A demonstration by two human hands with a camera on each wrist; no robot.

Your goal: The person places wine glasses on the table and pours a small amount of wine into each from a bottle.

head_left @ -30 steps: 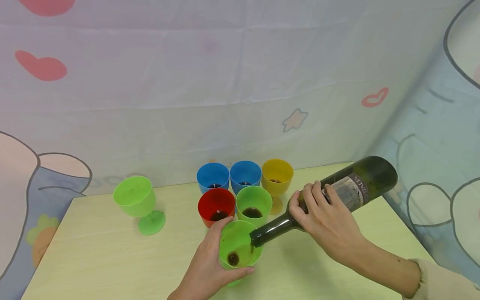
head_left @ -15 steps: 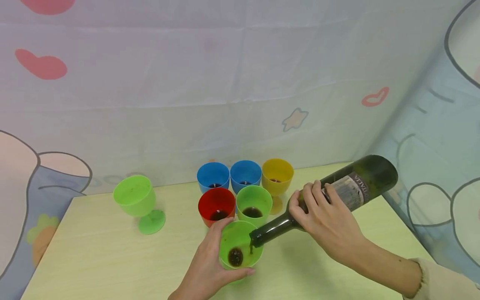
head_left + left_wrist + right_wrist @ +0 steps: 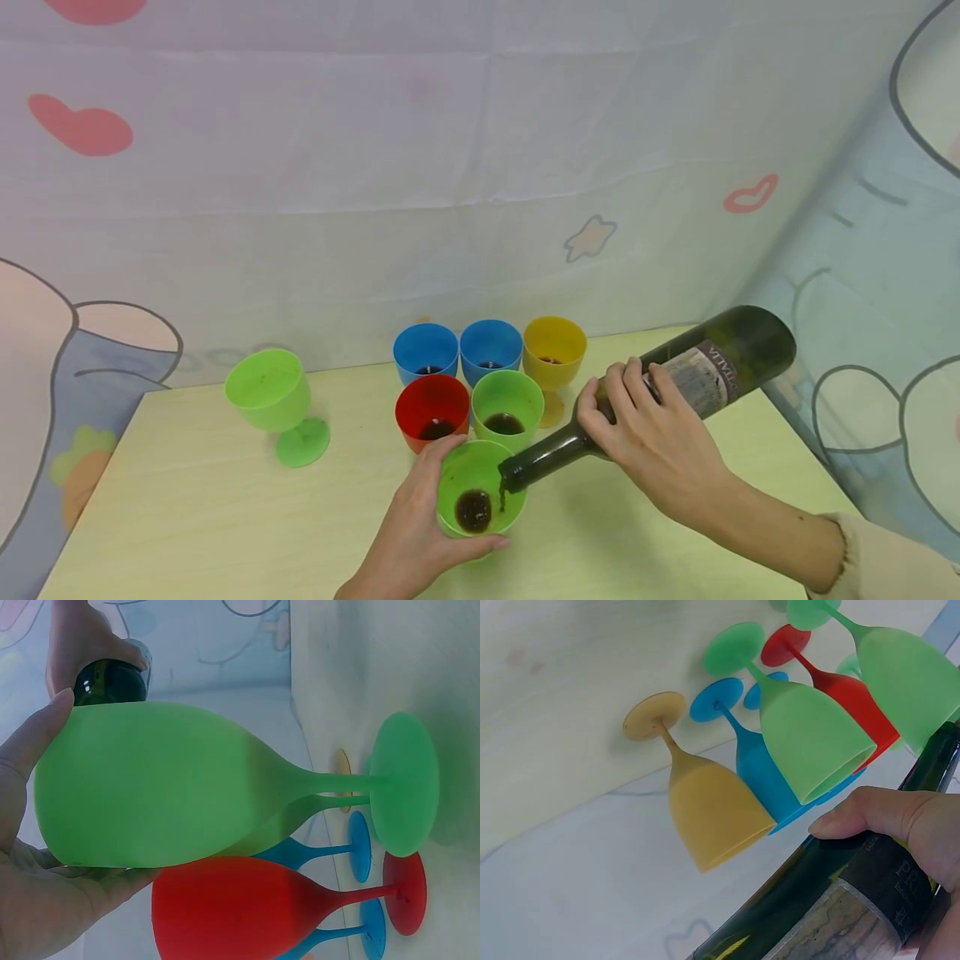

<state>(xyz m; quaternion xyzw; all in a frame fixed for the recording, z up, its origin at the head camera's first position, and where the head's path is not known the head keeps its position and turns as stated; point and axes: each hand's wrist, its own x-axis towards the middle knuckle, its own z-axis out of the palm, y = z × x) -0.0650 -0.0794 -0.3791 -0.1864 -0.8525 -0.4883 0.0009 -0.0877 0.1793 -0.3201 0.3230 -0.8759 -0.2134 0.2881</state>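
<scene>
My right hand (image 3: 660,433) grips a dark green wine bottle (image 3: 551,454) around its shoulder, tilted with its mouth low over a green goblet (image 3: 450,492). A thin dark stream runs from the mouth into that goblet, where a dark pool (image 3: 474,510) covers part of the bottom. My left hand (image 3: 416,521) holds the same goblet by its bowl, thumb on the near side and fingers on the far side. In the left wrist view the goblet (image 3: 165,780) stands upright, its foot (image 3: 405,784) on the table.
Behind the held goblet stand a red goblet (image 3: 420,408), another green one (image 3: 517,387), two blue ones, including a blue goblet (image 3: 411,354), and a yellow goblet (image 3: 555,333); these contain dark liquid. A separate green goblet (image 3: 277,400) stands left on the pale table (image 3: 187,517). A printed cloth hangs behind.
The dark pool in the held goblet has grown wider. The bottle's base has risen very slightly, while both hands stay almost in place and liquid keeps running.
</scene>
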